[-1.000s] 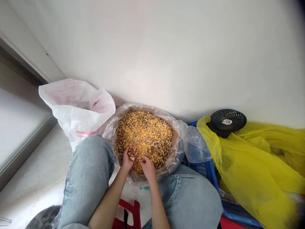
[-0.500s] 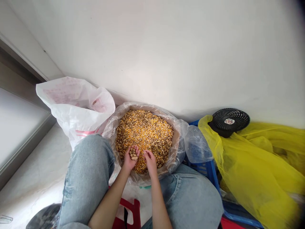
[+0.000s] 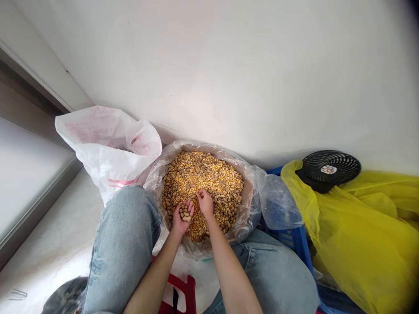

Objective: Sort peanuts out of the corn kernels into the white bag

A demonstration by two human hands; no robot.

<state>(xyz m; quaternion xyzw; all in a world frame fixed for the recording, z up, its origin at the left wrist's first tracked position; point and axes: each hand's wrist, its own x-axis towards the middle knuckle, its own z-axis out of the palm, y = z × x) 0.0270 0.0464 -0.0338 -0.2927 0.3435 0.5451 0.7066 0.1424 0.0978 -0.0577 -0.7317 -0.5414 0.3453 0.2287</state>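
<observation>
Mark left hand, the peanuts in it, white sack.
Left hand (image 3: 180,223): head view, palm near the wrist.
Peanuts (image 3: 185,214): head view, middle of the handful.
White sack (image 3: 103,162): head view, front wall below the opening.

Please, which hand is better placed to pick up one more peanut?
Probably the right hand: it reaches farther out over the corn. The left hand is turned palm up and holds peanuts, so picking with it might spill them. Whether the right pinches anything is too small to tell.

Over the lined container (image 3: 249,194), whether the right hand (image 3: 205,204) holds anything is unclear; rightward, yellow netting (image 3: 366,244) is cut off.
</observation>
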